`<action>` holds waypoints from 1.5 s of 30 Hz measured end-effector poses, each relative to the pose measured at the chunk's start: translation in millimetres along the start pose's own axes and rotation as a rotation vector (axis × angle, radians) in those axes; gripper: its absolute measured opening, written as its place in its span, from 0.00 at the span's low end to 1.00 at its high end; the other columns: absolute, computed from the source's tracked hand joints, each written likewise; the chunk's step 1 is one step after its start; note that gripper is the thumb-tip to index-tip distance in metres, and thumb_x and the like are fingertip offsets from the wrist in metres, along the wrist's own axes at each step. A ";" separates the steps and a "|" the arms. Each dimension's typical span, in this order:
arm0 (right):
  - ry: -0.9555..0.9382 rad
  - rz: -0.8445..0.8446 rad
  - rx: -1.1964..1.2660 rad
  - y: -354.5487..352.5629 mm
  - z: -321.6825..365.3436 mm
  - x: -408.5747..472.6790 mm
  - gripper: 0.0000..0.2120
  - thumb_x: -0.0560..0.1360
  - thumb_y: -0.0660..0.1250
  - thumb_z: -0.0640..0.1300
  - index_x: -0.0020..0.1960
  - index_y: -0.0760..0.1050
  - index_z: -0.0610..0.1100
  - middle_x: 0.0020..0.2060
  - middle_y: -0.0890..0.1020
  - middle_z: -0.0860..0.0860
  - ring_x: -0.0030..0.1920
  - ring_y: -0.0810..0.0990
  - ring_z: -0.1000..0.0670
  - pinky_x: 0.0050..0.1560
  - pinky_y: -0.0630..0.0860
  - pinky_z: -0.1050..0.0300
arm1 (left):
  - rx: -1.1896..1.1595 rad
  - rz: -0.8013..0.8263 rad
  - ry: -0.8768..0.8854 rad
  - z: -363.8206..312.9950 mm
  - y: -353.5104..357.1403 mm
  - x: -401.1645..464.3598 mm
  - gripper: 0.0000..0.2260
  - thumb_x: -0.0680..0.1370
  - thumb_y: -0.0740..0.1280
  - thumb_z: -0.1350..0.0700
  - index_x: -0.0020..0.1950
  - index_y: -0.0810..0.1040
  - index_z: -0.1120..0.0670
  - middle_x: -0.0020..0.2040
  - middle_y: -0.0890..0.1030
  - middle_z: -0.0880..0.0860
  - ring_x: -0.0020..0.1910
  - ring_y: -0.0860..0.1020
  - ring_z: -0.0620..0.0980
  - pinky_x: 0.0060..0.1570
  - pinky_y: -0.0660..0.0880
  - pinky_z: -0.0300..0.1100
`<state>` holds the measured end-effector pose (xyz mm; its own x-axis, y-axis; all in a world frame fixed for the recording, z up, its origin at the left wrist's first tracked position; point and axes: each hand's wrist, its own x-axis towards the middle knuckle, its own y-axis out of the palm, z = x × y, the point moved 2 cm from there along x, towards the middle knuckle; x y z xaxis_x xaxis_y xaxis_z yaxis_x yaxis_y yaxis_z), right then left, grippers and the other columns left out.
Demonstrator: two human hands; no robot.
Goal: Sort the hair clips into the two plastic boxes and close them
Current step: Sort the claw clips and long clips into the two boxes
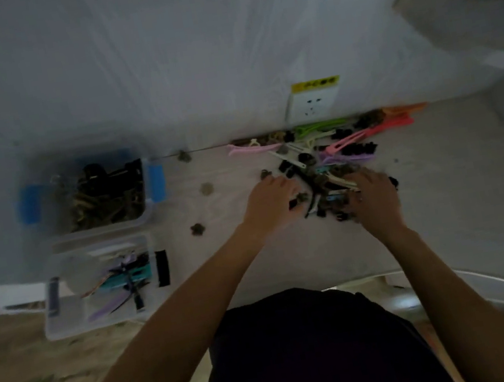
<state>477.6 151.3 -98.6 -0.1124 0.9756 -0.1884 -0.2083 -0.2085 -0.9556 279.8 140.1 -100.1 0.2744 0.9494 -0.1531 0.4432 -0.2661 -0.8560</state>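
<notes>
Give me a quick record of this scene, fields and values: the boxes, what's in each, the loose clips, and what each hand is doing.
far box: clear plastic box with blue latches, lid off, filled with dark and brownish claw clips
near box: clear plastic box with dark latches, lid off, holds long flat clips in purple, teal and black
loose pile: mixed hair clips on the white table, by the wall socket
strays: small dark clips between pile and boxes
left hand: on the pile's left edge, fingers curled over small dark clips
right hand: in the pile; grip too blurred to tell
</notes>
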 end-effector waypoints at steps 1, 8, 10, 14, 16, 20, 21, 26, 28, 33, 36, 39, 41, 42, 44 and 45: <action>0.004 0.017 -0.024 0.6 -3.4 2.7 0.14 0.76 0.63 0.37 0.61 0.73 0.38 0.60 0.76 0.39 0.60 0.73 0.36 0.61 0.68 0.42 | 0.055 0.036 0.018 -9.5 8.8 7.7 0.18 0.75 0.66 0.46 0.59 0.75 0.56 0.56 0.77 0.56 0.57 0.73 0.57 0.55 0.69 0.47; 0.025 0.080 -0.071 3.7 -6.4 18.9 0.14 0.75 0.62 0.37 0.61 0.72 0.44 0.60 0.77 0.44 0.63 0.71 0.40 0.65 0.67 0.45 | 0.144 0.065 -0.095 -34.5 31.8 29.0 0.24 0.70 0.69 0.42 0.61 0.71 0.52 0.61 0.72 0.55 0.64 0.67 0.57 0.61 0.62 0.49; 0.027 0.093 -0.080 1.5 -6.9 24.8 0.13 0.74 0.63 0.37 0.58 0.73 0.44 0.58 0.78 0.44 0.61 0.72 0.40 0.63 0.67 0.45 | 0.147 0.076 -0.074 -26.5 30.5 27.4 0.22 0.71 0.70 0.44 0.60 0.71 0.51 0.61 0.73 0.53 0.64 0.67 0.55 0.60 0.62 0.47; -0.015 0.039 -0.041 -7.9 -12.3 30.5 0.09 0.74 0.62 0.36 0.53 0.76 0.42 0.52 0.80 0.42 0.55 0.75 0.39 0.57 0.68 0.46 | 0.214 0.103 -0.104 -5.2 26.2 20.9 0.19 0.73 0.67 0.46 0.62 0.71 0.52 0.63 0.72 0.53 0.63 0.68 0.55 0.60 0.63 0.47; -0.057 -0.007 0.009 -14.3 -18.4 26.9 0.08 0.74 0.63 0.37 0.53 0.75 0.40 0.51 0.79 0.41 0.53 0.75 0.38 0.53 0.70 0.47 | 0.221 0.080 -0.117 1.3 23.4 16.1 0.18 0.74 0.66 0.48 0.61 0.73 0.53 0.62 0.73 0.55 0.63 0.67 0.56 0.58 0.64 0.48; -0.082 -0.018 0.116 -21.7 -30.3 16.2 0.08 0.73 0.63 0.36 0.52 0.73 0.38 0.50 0.76 0.41 0.48 0.75 0.40 0.45 0.71 0.51 | 0.217 -0.018 -0.136 0.7 22.5 9.4 0.16 0.71 0.67 0.53 0.57 0.77 0.56 0.63 0.72 0.56 0.65 0.66 0.58 0.60 0.62 0.50; -0.093 0.008 0.095 -20.1 -31.2 15.6 0.09 0.72 0.63 0.36 0.52 0.72 0.37 0.50 0.76 0.40 0.48 0.75 0.39 0.44 0.70 0.50 | 0.242 -0.012 -0.128 -3.3 24.4 10.5 0.16 0.72 0.67 0.52 0.57 0.77 0.57 0.65 0.72 0.56 0.66 0.65 0.58 0.61 0.61 0.50; -0.168 0.108 -0.041 -6.2 -24.4 21.7 0.08 0.72 0.60 0.32 0.50 0.73 0.38 0.44 0.78 0.39 0.44 0.77 0.37 0.39 0.64 0.51 | 0.268 -0.006 -0.186 -13.8 30.7 21.6 0.20 0.75 0.65 0.47 0.62 0.73 0.57 0.64 0.71 0.53 0.66 0.64 0.55 0.64 0.58 0.47; -0.162 0.103 -0.071 -5.9 -24.9 25.0 0.09 0.74 0.59 0.33 0.52 0.73 0.39 0.45 0.79 0.40 0.45 0.77 0.38 0.39 0.62 0.53 | 0.288 0.001 -0.173 -12.0 32.1 18.0 0.17 0.75 0.65 0.49 0.59 0.76 0.57 0.63 0.73 0.53 0.64 0.66 0.56 0.61 0.60 0.46; -0.182 0.151 -0.087 -3.2 -23.2 36.8 0.09 0.75 0.62 0.38 0.55 0.72 0.41 0.49 0.79 0.42 0.47 0.77 0.40 0.42 0.70 0.50 | 0.286 -0.065 -0.075 -6.1 22.9 1.4 0.04 0.66 0.71 0.55 0.38 0.81 0.54 0.41 0.82 0.53 0.47 0.77 0.59 0.46 0.69 0.47; -0.256 0.251 -0.132 1.8 -20.4 38.9 0.11 0.74 0.64 0.40 0.56 0.73 0.41 0.51 0.80 0.42 0.52 0.77 0.41 0.50 0.72 0.48 | 0.397 -0.061 0.004 -7.1 20.7 -2.6 0.04 0.64 0.68 0.53 0.33 0.80 0.52 0.30 0.79 0.49 0.38 0.78 0.54 0.42 0.61 0.42; -0.258 0.262 -0.157 3.1 -20.3 36.8 0.10 0.75 0.63 0.40 0.56 0.73 0.40 0.52 0.79 0.42 0.53 0.76 0.41 0.48 0.71 0.49 | 0.423 -0.054 0.084 -10.6 19.8 -1.6 0.03 0.64 0.69 0.52 0.33 0.80 0.51 0.26 0.78 0.49 0.33 0.77 0.53 0.39 0.58 0.41; -0.232 0.264 -0.120 2.1 -21.3 35.1 0.10 0.75 0.63 0.40 0.55 0.71 0.38 0.54 0.77 0.41 0.55 0.74 0.41 0.45 0.68 0.51 | 0.411 -0.059 0.116 -9.7 18.0 1.9 0.02 0.63 0.71 0.53 0.33 0.80 0.50 0.25 0.77 0.49 0.32 0.76 0.53 0.38 0.58 0.41; -0.224 0.271 -0.100 1.5 -21.6 34.1 0.10 0.76 0.63 0.40 0.55 0.70 0.38 0.54 0.76 0.41 0.55 0.73 0.41 0.44 0.67 0.52 | 0.393 -0.064 0.119 -9.0 16.8 3.1 0.02 0.63 0.72 0.54 0.34 0.80 0.49 0.24 0.77 0.49 0.32 0.76 0.53 0.38 0.57 0.41; -0.225 0.279 -0.083 0.8 -22.5 31.3 0.09 0.76 0.63 0.41 0.55 0.70 0.38 0.54 0.75 0.40 0.55 0.72 0.41 0.43 0.65 0.52 | 0.349 -0.075 0.123 -7.1 15.9 2.0 0.03 0.64 0.73 0.53 0.36 0.81 0.49 0.25 0.77 0.49 0.33 0.76 0.53 0.37 0.57 0.41; -0.217 0.273 -0.068 0.1 -23.6 30.1 0.09 0.76 0.62 0.41 0.54 0.70 0.38 0.54 0.75 0.40 0.54 0.72 0.41 0.42 0.65 0.52 | 0.332 -0.098 0.130 -6.4 14.9 -0.1 0.03 0.65 0.73 0.51 0.36 0.81 0.48 0.26 0.78 0.48 0.33 0.76 0.52 0.38 0.57 0.41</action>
<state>497.1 182.3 -109.7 -0.3602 0.8457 -0.3937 -0.0774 -0.4477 -0.8908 291.9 135.0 -109.7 0.3596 0.9330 -0.0166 0.1772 -0.0858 -0.9804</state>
